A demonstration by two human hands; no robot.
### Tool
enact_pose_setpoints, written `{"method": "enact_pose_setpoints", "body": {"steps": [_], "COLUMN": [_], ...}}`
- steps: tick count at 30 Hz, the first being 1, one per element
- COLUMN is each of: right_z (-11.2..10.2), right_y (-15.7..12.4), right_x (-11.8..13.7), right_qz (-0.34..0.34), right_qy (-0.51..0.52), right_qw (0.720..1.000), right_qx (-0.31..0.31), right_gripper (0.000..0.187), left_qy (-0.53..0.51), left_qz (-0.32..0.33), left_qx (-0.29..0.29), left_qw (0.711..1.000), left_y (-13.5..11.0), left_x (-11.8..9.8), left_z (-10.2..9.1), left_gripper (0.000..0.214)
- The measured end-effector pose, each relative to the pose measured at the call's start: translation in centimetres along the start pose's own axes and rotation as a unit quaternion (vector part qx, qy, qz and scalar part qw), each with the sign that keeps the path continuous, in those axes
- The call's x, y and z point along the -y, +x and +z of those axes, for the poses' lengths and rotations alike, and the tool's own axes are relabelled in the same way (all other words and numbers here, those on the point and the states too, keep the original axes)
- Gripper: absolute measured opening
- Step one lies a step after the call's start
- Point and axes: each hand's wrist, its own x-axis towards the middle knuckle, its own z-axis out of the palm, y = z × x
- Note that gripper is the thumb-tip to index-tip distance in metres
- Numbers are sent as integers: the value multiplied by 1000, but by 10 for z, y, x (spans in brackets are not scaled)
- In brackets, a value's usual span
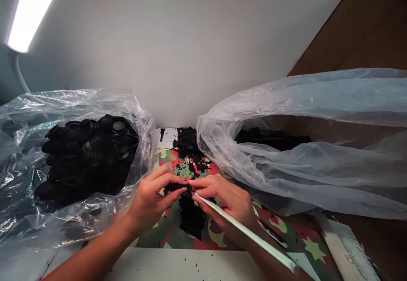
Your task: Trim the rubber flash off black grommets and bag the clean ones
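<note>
My left hand [152, 196] pinches a small black piece [176, 186] between thumb and fingers, in the middle of the view. It looks like the ribbed round black plugs [95, 145] heaped in the plastic bag at the left, though my fingers cover much of it. Closed around a long, flat white tool [244, 229], my right hand [225, 198] meets the left at the black piece. The tool slants down to the right, and its working tip is hidden at my fingertips. Below both hands lies a pile of black scraps [192, 219].
A second clear bag [263, 179] gapes at the right, with dark pieces [276, 139] inside. More black shavings [187, 141] cover the patterned surface [159, 234]. A slim metallic tool [273, 234] lies beside my right forearm. Cardboard [359, 31] stands upper right; a lamp [33, 12] shines upper left.
</note>
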Motion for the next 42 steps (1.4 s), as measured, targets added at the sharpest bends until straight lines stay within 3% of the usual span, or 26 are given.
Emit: {"method": "enact_pose_setpoints", "body": {"steps": [4, 12, 19, 22, 28, 33, 35, 42], "right_z": [1, 1, 16, 23, 16, 9, 10, 11], "right_y": [1, 2, -7, -9, -5, -4, -4, -1], "right_x": [-2, -2, -9, -5, -15, -24, -27, -32], "right_qz": [-39, -22, -118, -127, -69, 109, 147, 123], "right_qy": [-22, -45, -132, -183, -175, -94, -66, -94], "right_qw": [999, 998, 984, 975, 980, 986, 984, 984], "right_qx": [4, 25, -7, -17, -66, -80, -83, -87], "right_gripper": [11, 15, 19, 20, 17, 13, 14, 19], "left_qy": [8, 11, 10, 21, -22, -82, -101, -155], "left_qz": [17, 9, -1, -15, -48, -71, -84, -102], "left_qx": [4, 9, 10, 12, 34, 29, 28, 40], "left_qw": [1000, 1000, 1000, 1000, 998, 994, 991, 982], "left_y": [-1, -3, -3, -3, 0, -1, -3, -5], "left_x": [0, 1, 2, 4, -1, -2, -1, 4], "left_z": [1, 2, 4, 5, 3, 2, 1, 1], "left_gripper": [7, 8, 8, 6, 5, 5, 8, 17]}}
